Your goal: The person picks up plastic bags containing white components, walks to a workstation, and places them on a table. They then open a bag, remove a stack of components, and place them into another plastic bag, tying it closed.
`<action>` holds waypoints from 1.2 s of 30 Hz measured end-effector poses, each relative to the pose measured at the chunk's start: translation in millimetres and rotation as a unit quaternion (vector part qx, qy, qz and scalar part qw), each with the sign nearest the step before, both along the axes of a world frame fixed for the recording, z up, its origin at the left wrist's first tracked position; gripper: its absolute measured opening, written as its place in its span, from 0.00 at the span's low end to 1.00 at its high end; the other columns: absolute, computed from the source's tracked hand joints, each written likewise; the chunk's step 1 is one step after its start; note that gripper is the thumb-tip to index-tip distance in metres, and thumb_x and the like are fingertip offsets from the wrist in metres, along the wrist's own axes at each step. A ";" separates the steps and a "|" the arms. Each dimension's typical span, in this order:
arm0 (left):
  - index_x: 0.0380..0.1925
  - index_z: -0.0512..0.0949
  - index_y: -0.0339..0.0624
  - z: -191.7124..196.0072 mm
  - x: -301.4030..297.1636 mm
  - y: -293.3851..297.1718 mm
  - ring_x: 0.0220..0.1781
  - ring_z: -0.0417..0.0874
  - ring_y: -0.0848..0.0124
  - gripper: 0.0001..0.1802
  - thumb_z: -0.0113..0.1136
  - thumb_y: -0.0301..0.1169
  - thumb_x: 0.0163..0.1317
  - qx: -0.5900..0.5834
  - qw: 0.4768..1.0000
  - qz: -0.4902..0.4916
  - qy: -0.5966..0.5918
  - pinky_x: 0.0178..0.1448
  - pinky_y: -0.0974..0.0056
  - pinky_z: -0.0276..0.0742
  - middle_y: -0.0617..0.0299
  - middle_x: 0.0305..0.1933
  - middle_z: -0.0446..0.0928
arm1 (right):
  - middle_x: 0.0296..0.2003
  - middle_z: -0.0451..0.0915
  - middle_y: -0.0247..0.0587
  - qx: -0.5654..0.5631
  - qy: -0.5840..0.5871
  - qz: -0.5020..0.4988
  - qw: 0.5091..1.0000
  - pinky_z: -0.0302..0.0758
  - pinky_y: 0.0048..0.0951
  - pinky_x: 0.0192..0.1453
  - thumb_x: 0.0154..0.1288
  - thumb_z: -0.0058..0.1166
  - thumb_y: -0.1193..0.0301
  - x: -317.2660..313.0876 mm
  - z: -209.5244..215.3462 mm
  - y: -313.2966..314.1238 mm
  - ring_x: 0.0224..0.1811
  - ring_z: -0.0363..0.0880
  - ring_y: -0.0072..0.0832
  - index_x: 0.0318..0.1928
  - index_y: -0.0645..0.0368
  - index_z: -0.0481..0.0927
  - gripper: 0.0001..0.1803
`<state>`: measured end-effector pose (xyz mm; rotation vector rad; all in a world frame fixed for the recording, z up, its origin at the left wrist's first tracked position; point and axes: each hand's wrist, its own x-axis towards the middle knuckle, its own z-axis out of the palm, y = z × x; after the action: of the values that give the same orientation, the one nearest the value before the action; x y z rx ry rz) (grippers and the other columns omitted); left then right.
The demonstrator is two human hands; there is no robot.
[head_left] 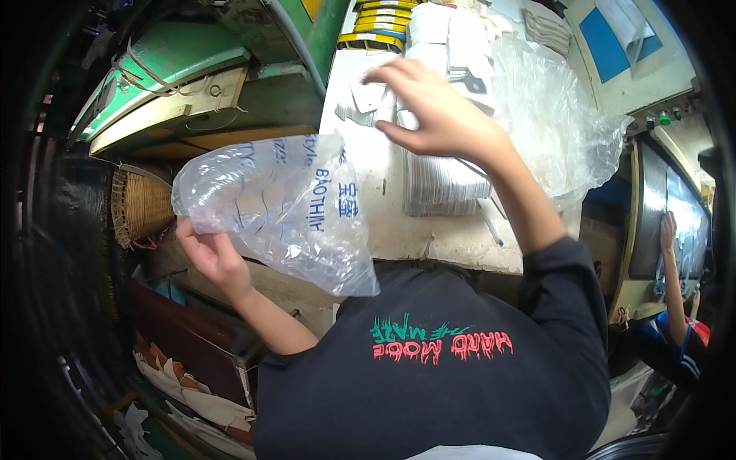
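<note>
A worn white table [399,230] carries stacks of white cards [445,184]. Left of the stacks, the left hand [211,257] pinches a clear printed plastic bag [284,207], hanging loose. Over the stacks, the right hand [437,107] hovers, fingers [383,73] spread, holding nothing. Green machinery [176,61] stands beyond.

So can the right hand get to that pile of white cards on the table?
Probably yes. The right hand hovers with fingers spread right above the stack of white cards on the table, and nothing lies between them. The left hand holds the clear plastic bag off to the side.
</note>
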<state>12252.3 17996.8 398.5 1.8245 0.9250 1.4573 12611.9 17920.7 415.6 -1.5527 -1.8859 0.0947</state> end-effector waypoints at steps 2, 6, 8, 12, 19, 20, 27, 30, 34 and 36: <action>0.46 0.76 0.34 2.8 -5.9 -3.2 0.57 0.75 0.66 0.10 0.53 0.15 0.66 0.051 0.995 0.011 0.080 0.65 0.63 0.69 0.57 0.53 0.74 | 0.59 0.77 0.47 -0.074 -0.169 -0.008 0.983 0.68 0.46 0.72 0.59 0.68 0.67 -1.9 -27.8 61.2 0.68 0.70 0.45 0.64 0.56 0.74 0.32; 0.36 0.79 0.32 -2.6 -21.6 -7.3 0.52 0.76 0.69 0.05 0.57 0.13 0.64 0.047 0.971 0.072 0.222 0.59 0.67 0.71 0.56 0.51 0.74 | 0.74 0.65 0.46 -0.238 -0.477 0.028 0.846 0.55 0.59 0.80 0.50 0.74 0.64 5.8 -94.5 149.7 0.79 0.59 0.43 0.80 0.42 0.54 0.58; 0.41 0.80 0.33 -10.7 -27.2 -5.7 0.47 0.79 0.68 0.09 0.53 0.13 0.67 -0.007 0.982 0.086 0.166 0.57 0.69 0.74 0.55 0.48 0.75 | 0.79 0.56 0.44 -0.257 -0.566 0.071 0.780 0.46 0.63 0.83 0.53 0.72 0.63 10.6 -124.8 173.8 0.83 0.52 0.40 0.83 0.35 0.45 0.62; 0.51 0.77 0.34 -23.6 -38.1 -1.4 0.43 0.77 0.74 0.10 0.47 0.22 0.76 -0.205 0.977 0.050 -0.011 0.51 0.68 0.75 0.63 0.45 0.76 | 0.71 0.69 0.38 -0.272 -0.550 0.143 0.777 0.57 0.60 0.80 0.55 0.72 0.65 18.0 -159.1 198.5 0.78 0.63 0.37 0.79 0.38 0.52 0.55; 0.41 0.77 0.36 -23.6 -51.2 8.3 0.48 0.78 0.72 0.13 0.53 0.36 0.79 -0.296 0.917 0.039 -0.265 0.57 0.64 0.74 0.60 0.45 0.78 | 0.57 0.75 0.51 -0.187 -0.303 0.206 0.912 0.79 0.45 0.62 0.50 0.67 0.70 25.5 -117.0 191.7 0.64 0.74 0.49 0.68 0.61 0.63 0.44; 0.40 0.77 0.39 -22.9 -47.2 10.5 0.48 0.77 0.74 0.09 0.58 0.33 0.76 -0.308 0.918 0.085 -0.236 0.57 0.66 0.73 0.63 0.43 0.77 | 0.57 0.74 0.57 -0.146 -0.251 0.209 0.934 0.77 0.45 0.65 0.51 0.70 0.68 21.6 -104.2 185.8 0.64 0.73 0.53 0.70 0.65 0.60 0.47; 0.47 0.70 0.41 14.1 8.9 6.4 0.39 0.71 0.83 0.15 0.62 0.16 0.66 -0.289 0.951 -0.102 -0.040 0.43 0.74 0.67 0.67 0.42 0.73 | 0.68 0.67 0.53 0.043 0.189 0.200 0.960 0.78 0.40 0.64 0.56 0.76 0.61 -30.8 -1.5 119.1 0.67 0.72 0.38 0.77 0.59 0.51 0.57; 0.48 0.71 0.40 42.6 26.6 -8.5 0.39 0.70 0.84 0.11 0.59 0.19 0.68 -0.282 0.944 -0.168 0.042 0.44 0.76 0.65 0.68 0.42 0.72 | 0.54 0.81 0.44 -0.076 0.368 0.108 0.920 0.79 0.37 0.61 0.59 0.74 0.64 -49.8 26.8 76.7 0.58 0.80 0.32 0.65 0.63 0.73 0.37; 0.50 0.71 0.39 67.0 41.5 -31.1 0.40 0.70 0.82 0.09 0.55 0.21 0.72 -0.226 0.962 -0.139 -0.060 0.46 0.75 0.67 0.67 0.43 0.72 | 0.44 0.85 0.45 -0.006 0.514 0.114 0.850 0.80 0.34 0.54 0.61 0.71 0.44 -82.1 19.4 35.3 0.48 0.84 0.33 0.48 0.66 0.84 0.35; 0.51 0.70 0.39 67.8 45.6 -34.7 0.42 0.71 0.80 0.10 0.52 0.20 0.72 -0.166 0.978 -0.086 -0.094 0.48 0.73 0.69 0.65 0.44 0.72 | 0.47 0.82 0.44 0.009 0.639 0.138 0.757 0.78 0.35 0.59 0.68 0.68 0.57 -96.4 4.5 11.9 0.52 0.81 0.31 0.56 0.65 0.77 0.27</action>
<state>12297.9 17962.1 466.3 1.4585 0.8364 1.2568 12515.5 17932.7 420.1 -0.7196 -0.9136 0.9932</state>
